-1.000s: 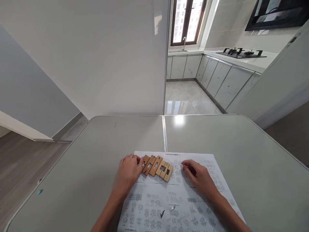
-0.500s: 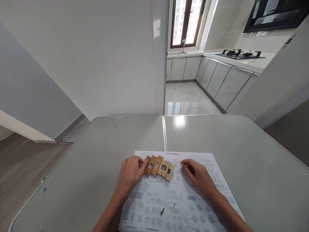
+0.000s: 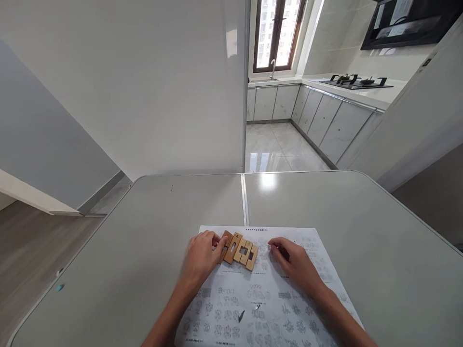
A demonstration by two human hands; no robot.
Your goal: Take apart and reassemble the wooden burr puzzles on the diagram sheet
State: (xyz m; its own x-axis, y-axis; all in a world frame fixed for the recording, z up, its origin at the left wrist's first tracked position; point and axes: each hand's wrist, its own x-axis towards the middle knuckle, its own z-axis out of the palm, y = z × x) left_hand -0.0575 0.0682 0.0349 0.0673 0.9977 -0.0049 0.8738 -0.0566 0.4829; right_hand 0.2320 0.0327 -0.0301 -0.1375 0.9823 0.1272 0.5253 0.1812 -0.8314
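Several flat, notched wooden puzzle pieces lie side by side on a printed sheet (image 3: 267,284). My left hand (image 3: 204,255) is closed at the left end of the row, with thumb and fingers on a brown puzzle piece (image 3: 226,237) that it partly covers. Touching that one is another brown piece (image 3: 232,248), marked with a 2 and cut with a slot. Paler notched pieces (image 3: 246,254) make up the right end, with gaps between them. My right hand (image 3: 292,258) rests on the sheet to the right, apart from the pieces. Its fingers are curled in, and nothing shows in them.
Two small dark scraps (image 3: 241,316) lie low on the sheet. The grey table (image 3: 108,270) has a centre seam and a rounded edge, with a small teal bit (image 3: 60,287) near its left side. Beyond are a white wall panel (image 3: 162,96) and a kitchen with a stove (image 3: 356,82).
My left hand has slid slightly right over the row's left end and now hides the leftmost piece seen before. My right hand stays in place; the view has shifted a little.
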